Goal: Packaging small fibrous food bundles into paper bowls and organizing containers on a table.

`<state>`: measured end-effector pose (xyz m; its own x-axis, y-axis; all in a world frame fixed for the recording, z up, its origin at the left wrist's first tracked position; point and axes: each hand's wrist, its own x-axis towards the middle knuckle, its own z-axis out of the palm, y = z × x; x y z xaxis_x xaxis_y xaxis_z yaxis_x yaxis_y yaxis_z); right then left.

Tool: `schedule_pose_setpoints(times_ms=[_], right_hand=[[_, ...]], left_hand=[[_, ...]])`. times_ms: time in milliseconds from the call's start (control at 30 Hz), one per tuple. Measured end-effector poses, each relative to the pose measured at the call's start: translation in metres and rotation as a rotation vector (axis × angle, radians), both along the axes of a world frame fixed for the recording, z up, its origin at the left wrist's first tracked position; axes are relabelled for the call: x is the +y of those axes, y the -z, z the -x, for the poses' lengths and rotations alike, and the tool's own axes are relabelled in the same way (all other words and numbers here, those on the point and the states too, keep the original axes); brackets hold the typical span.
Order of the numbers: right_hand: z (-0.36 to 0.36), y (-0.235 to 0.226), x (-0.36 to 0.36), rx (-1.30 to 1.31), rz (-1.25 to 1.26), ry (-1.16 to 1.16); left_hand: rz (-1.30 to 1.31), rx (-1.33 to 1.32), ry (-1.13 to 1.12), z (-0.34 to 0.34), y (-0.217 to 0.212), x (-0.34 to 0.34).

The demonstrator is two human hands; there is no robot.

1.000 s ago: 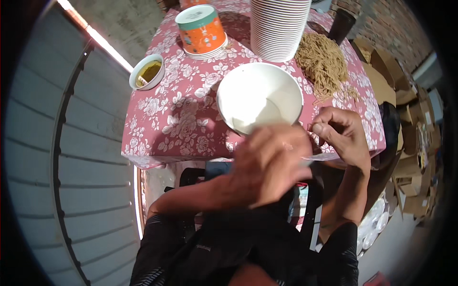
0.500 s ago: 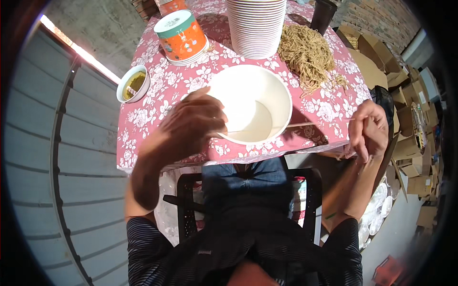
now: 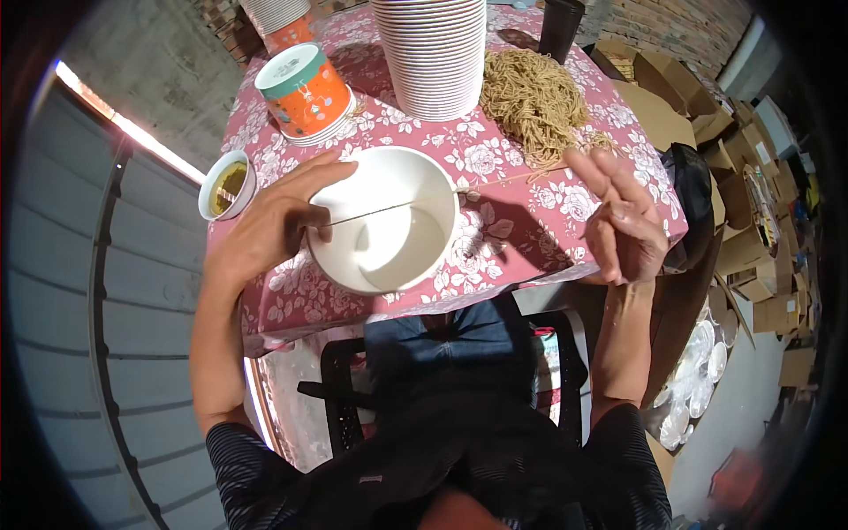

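A white paper bowl stands on the floral tablecloth near the table's front edge. A thin straight stick or strand lies across its rim. My left hand rests on the bowl's left rim, pinching the left end of that thin piece. My right hand hovers over the table's right front corner, fingers apart and empty. A pile of dry brown noodles lies just beyond it. A tall stack of white bowls stands behind the single bowl.
An orange and teal lidded tub sits at the back left, a small cup of yellowish liquid at the left edge, a dark cup at the back. Cardboard boxes crowd the floor on the right. A black stool frame is under me.
My left hand slid to the bowl's left rim and took the thin piece's end. My right hand rose from below the table's right corner to above it. The bowl sits nearer the left.
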<state>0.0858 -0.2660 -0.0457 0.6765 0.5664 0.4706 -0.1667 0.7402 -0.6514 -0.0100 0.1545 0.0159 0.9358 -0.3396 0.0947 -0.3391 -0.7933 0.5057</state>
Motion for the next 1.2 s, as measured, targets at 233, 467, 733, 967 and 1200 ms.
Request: schedule_pose_setpoints(times_ms=[233, 467, 733, 967, 1200], right_hand=[[0.026, 0.001, 0.03, 0.194, -0.044, -0.19], [0.048, -0.009, 0.058, 0.334, 0.052, -0.143], [0.041, 0.003, 0.057, 0.289, 0.108, -0.151], [0.039, 0.02, 0.054, 0.312, 0.034, -0.253], [0.047, 0.009, 0.059, 0.299, 0.051, -0.306]], left_hand=[[-0.1, -0.644, -0.138, 0.008, -0.02, -0.05], [0.644, -0.069, -0.136, 0.037, 0.043, -0.17], [0.926, 0.269, -0.137, 0.02, 0.08, -0.179], [0.96, 0.626, -0.04, 0.025, 0.064, -0.159], [0.903, 0.24, -0.067, 0.025, 0.076, -0.166]])
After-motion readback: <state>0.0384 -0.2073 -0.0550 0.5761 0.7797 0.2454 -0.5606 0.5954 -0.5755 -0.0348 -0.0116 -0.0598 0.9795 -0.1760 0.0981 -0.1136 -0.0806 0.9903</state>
